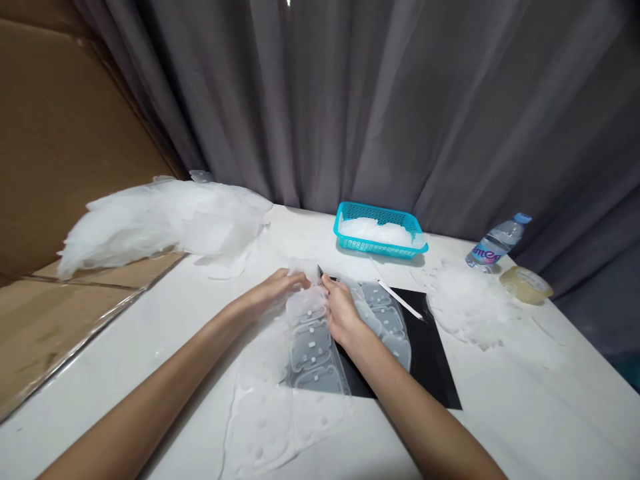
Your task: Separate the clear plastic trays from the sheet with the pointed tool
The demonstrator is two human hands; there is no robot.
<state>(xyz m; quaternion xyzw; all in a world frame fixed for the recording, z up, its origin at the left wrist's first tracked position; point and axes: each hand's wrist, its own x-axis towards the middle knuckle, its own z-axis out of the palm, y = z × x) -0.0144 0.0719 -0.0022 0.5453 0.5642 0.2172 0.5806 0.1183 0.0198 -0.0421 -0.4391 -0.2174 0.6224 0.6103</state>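
In the middle of the table, my left hand (286,285) grips the upper end of a translucent molded plastic sheet (311,343). The sheet has rounded panels with small raised dots and runs down towards me. My right hand (344,308) is closed around a small tool with a dark pointed tip (321,271), close to my left fingers; its handle is hidden, so its exact kind is unclear. Under both hands lies a black mat (434,370). More translucent molded pieces (393,317) rest on the mat to the right, beside a thin white strip (400,298).
A pile of translucent sheets (165,217) lies at the back left, by cardboard (65,313). A turquoise basket (383,251) holds white pieces. To the right are loose translucent pieces (467,303), a water bottle (497,243) and a yellowish round container (526,285). Grey curtains (320,100) hang behind.
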